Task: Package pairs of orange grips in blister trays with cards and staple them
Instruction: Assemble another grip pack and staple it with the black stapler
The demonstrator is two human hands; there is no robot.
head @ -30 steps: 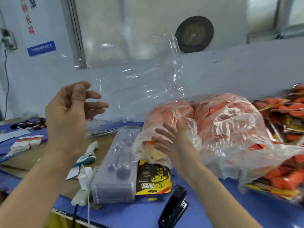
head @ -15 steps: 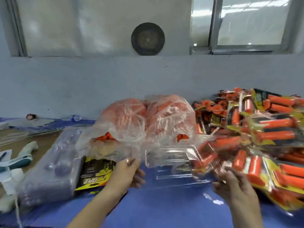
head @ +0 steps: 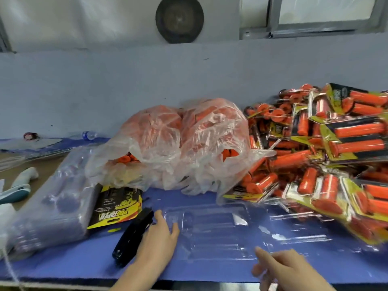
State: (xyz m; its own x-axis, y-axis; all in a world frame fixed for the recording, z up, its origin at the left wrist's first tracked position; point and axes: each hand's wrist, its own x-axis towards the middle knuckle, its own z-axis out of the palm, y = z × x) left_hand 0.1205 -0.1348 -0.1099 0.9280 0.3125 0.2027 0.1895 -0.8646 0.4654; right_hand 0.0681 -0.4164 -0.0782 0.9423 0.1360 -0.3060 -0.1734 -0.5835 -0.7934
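A clear moulded plastic blister tray (head: 212, 229) lies opened flat on the blue-covered bench (head: 69, 261), close to the near edge, and its second leaf spreads to the right toward a heap of finished packs. The left hand (head: 157, 236) rests open at the tray's left end with its fingers straight and its thumb on the rim. The right hand (head: 281, 267) is at the tray's near right edge, fingers loosely bent. It is blurred, so I cannot tell whether it grips the plastic or only touches it. A black stapler (head: 133, 236) lies just left of the left hand, touching its fingers. Beyond the stapler sits a small stack of yellow-and-black printed cards (head: 115, 206), partly under a crumpled clear plastic bag of loose orange grips (head: 178, 143) behind the tray. Left of the cards is a wrapped stack of empty clear blister trays (head: 52, 208). The pile of finished yellow-carded packs of orange grips (head: 327, 156) fills the right side of the bench, its lower edge overlapping the open tray's right leaf. A white and teal handheld tool (head: 17, 185) lies at the far left.
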